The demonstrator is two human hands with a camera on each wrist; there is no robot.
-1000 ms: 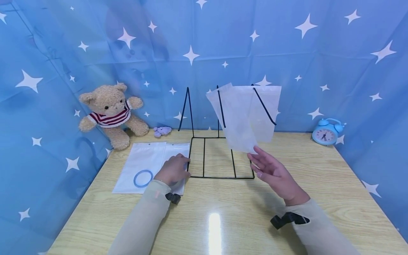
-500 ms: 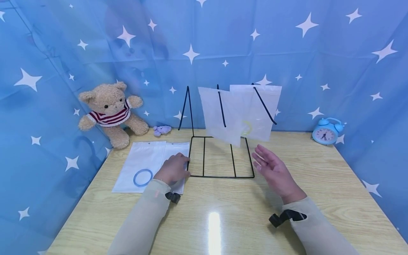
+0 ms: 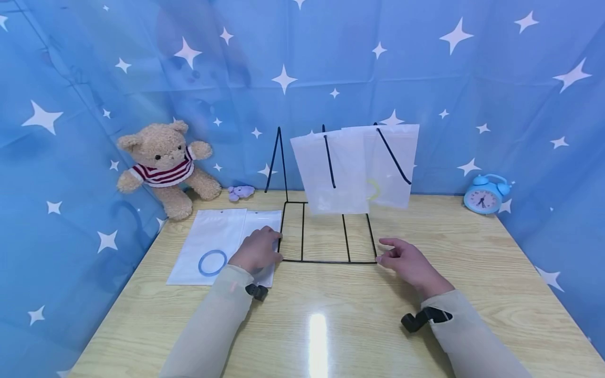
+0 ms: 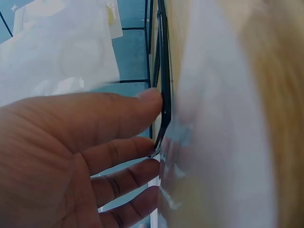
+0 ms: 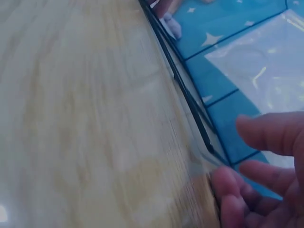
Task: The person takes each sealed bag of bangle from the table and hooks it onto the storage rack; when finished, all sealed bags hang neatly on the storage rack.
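A black wire rack with three slanted hooks stands in the middle of the table. My left hand holds its left front corner; in the left wrist view, thumb and fingers lie on either side of the wire. Beside the right front corner is my right hand, its thumb apart from the wire in the right wrist view. A white translucent bag hangs on the middle hook. From the right hook hangs another bag, partly covered by the first, with a yellow ring showing.
Two white bags lie at the left, one partly under my left hand, with a blue ring on the other. Behind are a teddy bear, a small purple plush toy and, at right, a blue alarm clock. A star-patterned curtain backs the table.
My right hand has left the bag on the middle hook and lowered to the rack's right front corner. That bag has swung left and now hangs nearly straight. My left hand stays put.
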